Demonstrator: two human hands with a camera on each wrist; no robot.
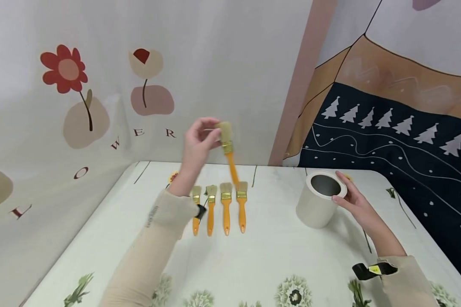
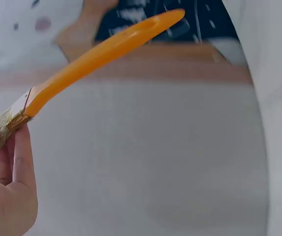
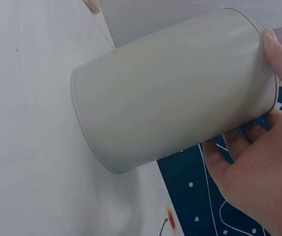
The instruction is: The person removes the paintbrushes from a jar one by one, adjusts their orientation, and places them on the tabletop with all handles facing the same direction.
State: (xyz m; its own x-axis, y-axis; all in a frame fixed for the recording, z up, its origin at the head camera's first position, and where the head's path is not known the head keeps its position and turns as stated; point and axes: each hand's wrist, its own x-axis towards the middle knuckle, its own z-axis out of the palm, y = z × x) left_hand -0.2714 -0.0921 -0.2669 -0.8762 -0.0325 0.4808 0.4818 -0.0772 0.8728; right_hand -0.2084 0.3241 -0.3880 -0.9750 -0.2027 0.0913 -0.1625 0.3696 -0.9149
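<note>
My left hand (image 1: 200,143) is raised above the table and pinches a paintbrush (image 1: 231,164) by its bristle end. The brush's orange handle (image 2: 106,54) points downward in the head view. Below it, several similar paintbrushes (image 1: 226,207) lie side by side, bristles away from me, with the leftmost partly hidden by my left sleeve. On the right, my right hand (image 1: 359,204) grips the upper rim of a white cylindrical container (image 1: 311,207), thumb at the near side and fingers around the far side. The container's opening faces up, its inside dark grey; no brush shows in it.
A white cloth with printed flowers covers the table (image 1: 270,251). Behind it hangs a pale curtain (image 1: 230,64) with flowers and letters. A dark panel with printed trees (image 1: 376,140) hangs at the right, beyond the table's edge.
</note>
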